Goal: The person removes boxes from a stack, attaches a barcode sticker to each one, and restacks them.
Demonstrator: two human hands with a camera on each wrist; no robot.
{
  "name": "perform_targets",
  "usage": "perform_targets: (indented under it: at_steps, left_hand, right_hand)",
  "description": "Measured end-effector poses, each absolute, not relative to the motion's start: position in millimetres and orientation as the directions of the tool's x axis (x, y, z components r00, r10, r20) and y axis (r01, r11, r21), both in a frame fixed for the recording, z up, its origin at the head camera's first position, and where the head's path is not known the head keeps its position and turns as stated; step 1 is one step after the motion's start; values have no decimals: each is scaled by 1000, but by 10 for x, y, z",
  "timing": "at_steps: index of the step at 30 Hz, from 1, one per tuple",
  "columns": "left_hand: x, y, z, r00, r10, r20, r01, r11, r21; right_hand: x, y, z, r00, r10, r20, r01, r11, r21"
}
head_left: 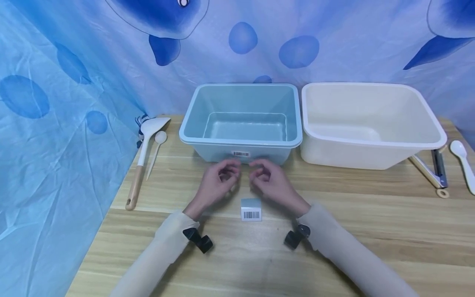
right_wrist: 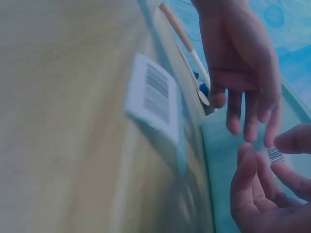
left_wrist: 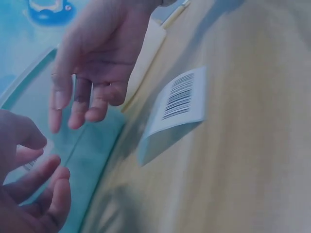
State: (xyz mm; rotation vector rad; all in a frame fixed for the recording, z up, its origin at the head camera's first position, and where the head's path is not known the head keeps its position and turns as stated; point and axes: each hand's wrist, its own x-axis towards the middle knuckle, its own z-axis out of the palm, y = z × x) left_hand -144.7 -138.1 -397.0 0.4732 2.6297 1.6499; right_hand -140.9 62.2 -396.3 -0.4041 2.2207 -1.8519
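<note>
My left hand [head_left: 219,178] and right hand [head_left: 271,178] hover over the table just in front of the light blue bin [head_left: 241,142], fingertips facing each other with a small gap. Their fingers are loosely bent and hold nothing, as the left wrist view of the right hand [left_wrist: 104,63] also shows. A small barcode label [head_left: 240,154] is on the bin's front wall, near the fingertips. Between the wrists, a folded barcode card [head_left: 251,210] stands on the table; its bent shape shows in the right wrist view of the card [right_wrist: 153,97].
To the right of the blue bin stands a white bin [head_left: 349,154]. A white turner with a wooden handle [head_left: 135,185] and a small spoon [head_left: 156,148] lie at the left. Beyond the white bin are a peeler-like tool [head_left: 426,171], a dark-handled tool [head_left: 439,167] and a white spoon [head_left: 464,165].
</note>
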Motion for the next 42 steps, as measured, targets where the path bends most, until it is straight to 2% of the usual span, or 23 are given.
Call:
perform_targets:
  at_steps: [6, 14, 18, 26, 34, 42]
  left_hand:
    - [-1169, -1432, -4005, -954, 283, 103, 227, 453, 862]
    - [-799, -1389, -4033, -967, 253, -10, 125, 511, 851]
    - [-667, -1341, -4043, -974, 220, -46, 73, 503, 861]
    - [-595, -1277, -4058, -964, 250, -93, 40, 479, 877]
    - [-594, -1254, -4090, -957, 266, -113, 26, 469, 883]
    - [-595, -1228, -4096, -968, 222, -116, -38, 328, 944]
  right_hand:
    - [-1217, 842, -4004, -935, -352, 44, -164, 316, -934]
    - [-879, 924, -4046, -953, -299, -47, -94, 439, -894]
    - [-765, 886, -4104, -952, -289, -104, -29, 420, -907]
    - [-724, 816, -4172, -935, -321, -149, 34, 338, -940]
    - [-748, 773, -4201, -926, -345, -154, 33, 333, -942]
    - [-759, 782, -4192, -939, -288, -189, 101, 296, -950]
